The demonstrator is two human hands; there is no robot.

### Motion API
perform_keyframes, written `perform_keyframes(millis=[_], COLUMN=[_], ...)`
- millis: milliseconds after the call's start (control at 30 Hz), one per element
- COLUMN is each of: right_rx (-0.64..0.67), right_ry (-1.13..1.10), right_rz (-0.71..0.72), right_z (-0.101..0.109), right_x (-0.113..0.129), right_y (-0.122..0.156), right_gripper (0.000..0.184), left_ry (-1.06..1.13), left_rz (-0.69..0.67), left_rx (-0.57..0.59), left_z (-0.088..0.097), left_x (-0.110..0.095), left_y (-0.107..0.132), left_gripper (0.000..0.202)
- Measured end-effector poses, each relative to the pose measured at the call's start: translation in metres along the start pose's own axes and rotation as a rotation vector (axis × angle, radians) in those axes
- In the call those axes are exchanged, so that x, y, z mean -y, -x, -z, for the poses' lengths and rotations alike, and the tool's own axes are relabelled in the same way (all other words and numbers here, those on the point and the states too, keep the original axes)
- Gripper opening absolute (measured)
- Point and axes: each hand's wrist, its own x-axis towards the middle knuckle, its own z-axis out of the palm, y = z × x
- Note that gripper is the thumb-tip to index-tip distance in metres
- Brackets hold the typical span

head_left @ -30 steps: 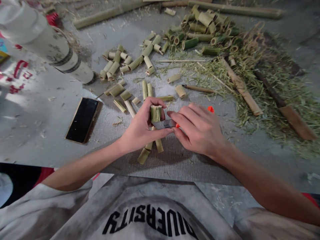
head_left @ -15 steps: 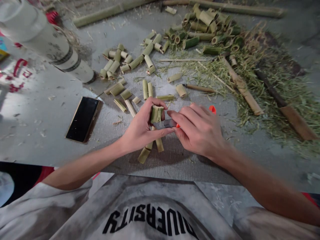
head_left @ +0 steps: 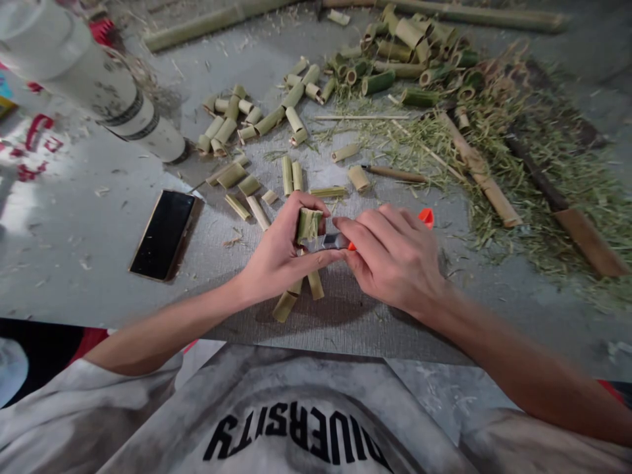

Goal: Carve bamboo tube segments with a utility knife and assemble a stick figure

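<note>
Between the thumb and fingers of my left hand (head_left: 276,253) is a short piece of split bamboo (head_left: 309,225), its edge ragged and pale. My right hand (head_left: 395,253) is closed around an orange-handled utility knife (head_left: 330,243); the handle's orange end sticks out beyond the knuckles. The knife's blade lies at the lower edge of the bamboo piece, and my left thumb rests along the knife near my right fingers. Below my hands, several bamboo pieces (head_left: 285,307) lie on the grey table.
A phone (head_left: 162,235) lies at left, near stacked paper cups (head_left: 143,118). Cut bamboo tubes (head_left: 395,52) are heaped at the back, beside green shavings (head_left: 494,151). A thin wooden-handled tool (head_left: 397,174) and a large dark blade with a wooden handle (head_left: 590,242) lie to the right.
My right hand and the knife have tilted slightly, so more of the orange handle end shows. My left hand keeps the bamboo piece in nearly the same place.
</note>
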Motion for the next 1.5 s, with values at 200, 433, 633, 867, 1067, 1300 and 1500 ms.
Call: perform_keyframes(millis=[200,433,633,867,1067,1300,1500], right_rx=[-0.022,-0.028,-0.032,-0.016,0.041,0.072,0.06], right_ry=[0.023,0.052,0.023,0.088,0.097,0.095,0.092], right_rz=[-0.02,-0.104,-0.079,-0.016,-0.021,-0.062,-0.083], right_z=[-0.003,-0.008,-0.007,-0.005,-0.004,-0.001,0.002], right_x=[0.003,0.008,0.003,-0.002,-0.003,-0.001,0.001], right_y=[0.001,0.003,0.002,0.0,0.001,0.002,0.0], right_gripper=[0.03,0.029,0.037,0.037,0.028,0.027,0.028], left_ry=[-0.065,-0.156,-0.054,0.118,0.009,-0.003,0.055], left_rz=[0.003,0.054,0.078,0.172,0.103,0.227,0.299], left_rx=[-0.012,-0.084,-0.035,0.059,0.098,0.085,0.101], left_z=[0.001,-0.007,-0.004,0.002,0.004,0.001,0.0], left_x=[-0.004,-0.007,-0.009,-0.01,-0.008,-0.009,-0.017], left_y=[0.0,0.005,0.005,-0.005,-0.008,-0.003,-0.004], left_gripper=[0.053,0.033,0.036,0.033,0.025,0.034,0.023])
